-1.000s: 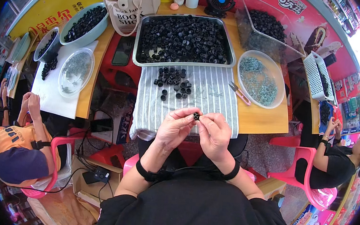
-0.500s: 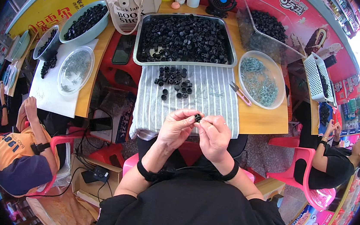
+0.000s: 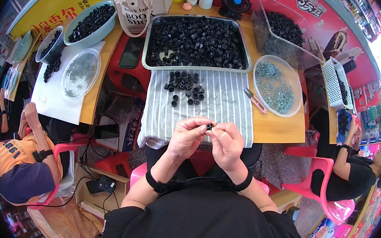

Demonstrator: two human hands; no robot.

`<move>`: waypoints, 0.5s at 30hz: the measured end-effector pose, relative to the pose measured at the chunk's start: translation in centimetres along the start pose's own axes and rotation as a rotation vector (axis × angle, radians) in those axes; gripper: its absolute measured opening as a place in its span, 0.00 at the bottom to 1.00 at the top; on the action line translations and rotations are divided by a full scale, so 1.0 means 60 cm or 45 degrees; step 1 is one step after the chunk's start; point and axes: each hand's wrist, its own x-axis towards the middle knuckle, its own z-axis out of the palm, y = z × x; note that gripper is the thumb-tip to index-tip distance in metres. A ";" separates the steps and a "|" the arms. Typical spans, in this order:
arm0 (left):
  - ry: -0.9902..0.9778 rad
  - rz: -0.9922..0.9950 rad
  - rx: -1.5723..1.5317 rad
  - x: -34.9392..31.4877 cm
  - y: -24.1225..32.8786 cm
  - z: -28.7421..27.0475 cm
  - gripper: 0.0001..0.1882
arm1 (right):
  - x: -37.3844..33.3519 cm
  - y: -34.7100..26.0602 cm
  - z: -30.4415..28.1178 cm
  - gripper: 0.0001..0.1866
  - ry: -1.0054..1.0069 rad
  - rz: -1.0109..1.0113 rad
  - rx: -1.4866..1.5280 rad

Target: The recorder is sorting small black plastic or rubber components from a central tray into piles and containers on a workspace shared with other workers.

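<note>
Between the fingertips of both hands sits a small round black plastic part (image 3: 209, 126), held over the near edge of a striped cloth (image 3: 228, 105). My left hand (image 3: 188, 136) pinches it from the left with thumb and forefinger. My right hand (image 3: 226, 143) has its fingers closed at the part's right side; whether they grip something thin as well is hidden. Beyond the hands, a loose group of the same black parts (image 3: 184, 85) lies on the cloth. Behind that stands a metal tray (image 3: 195, 69) heaped with more of them.
Right of the cloth are pink-handled snips (image 3: 256, 101) and a clear round tub (image 3: 299, 95) of small metal pieces. A clear bin (image 3: 294, 45), a small fan (image 3: 235, 4) and a tote bag (image 3: 138, 15) stand farther back. People sit at tables on both sides.
My fingers have shifted slightly around the black part, which now shows less between them. At the right, the other person's hands have risen a little.
</note>
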 end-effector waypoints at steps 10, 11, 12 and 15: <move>0.011 0.019 -0.029 -0.003 -0.010 -0.003 0.10 | 0.001 0.006 0.001 0.07 0.026 0.034 0.076; 0.014 0.026 -0.016 -0.004 -0.010 -0.001 0.11 | 0.001 0.006 0.001 0.08 0.038 0.045 0.097; 0.013 0.027 -0.016 -0.005 -0.010 0.003 0.11 | 0.002 0.006 0.000 0.08 0.038 0.043 0.097; 0.051 0.016 -0.065 -0.008 -0.008 0.020 0.13 | 0.004 0.007 -0.001 0.08 0.061 0.064 0.107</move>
